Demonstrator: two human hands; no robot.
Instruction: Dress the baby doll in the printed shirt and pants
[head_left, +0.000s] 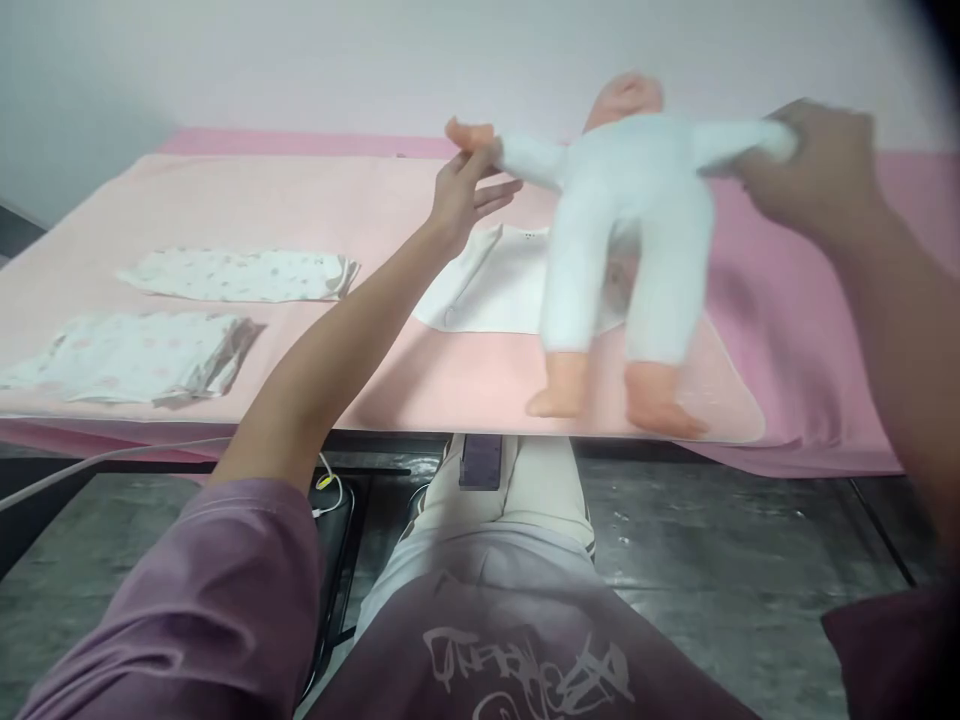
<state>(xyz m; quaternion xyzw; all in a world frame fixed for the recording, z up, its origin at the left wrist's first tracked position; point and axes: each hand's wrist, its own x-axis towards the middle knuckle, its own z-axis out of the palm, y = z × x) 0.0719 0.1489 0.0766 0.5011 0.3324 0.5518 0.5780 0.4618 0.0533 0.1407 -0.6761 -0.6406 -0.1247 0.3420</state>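
Note:
A baby doll [637,190] with a soft white body hangs upright above the bed, its bare feet pointing down. My left hand [463,195] pinches one of its arms near the wrist, with the other fingers stretched out. Around the opposite arm my right hand [814,160] is closed; it is blurred, and the doll's hand is hidden in it. Behind the doll's legs a white baby garment [499,285] lies spread on the pink mat [390,370], partly covered from view.
Two folded patterned baby cloths, one farther back [244,275] and one nearer [142,355], lie on the left. A deep pink sheet [795,330] shows on the right. A pale wall [375,65] stands behind. A white cable [112,455] runs below the front edge at left.

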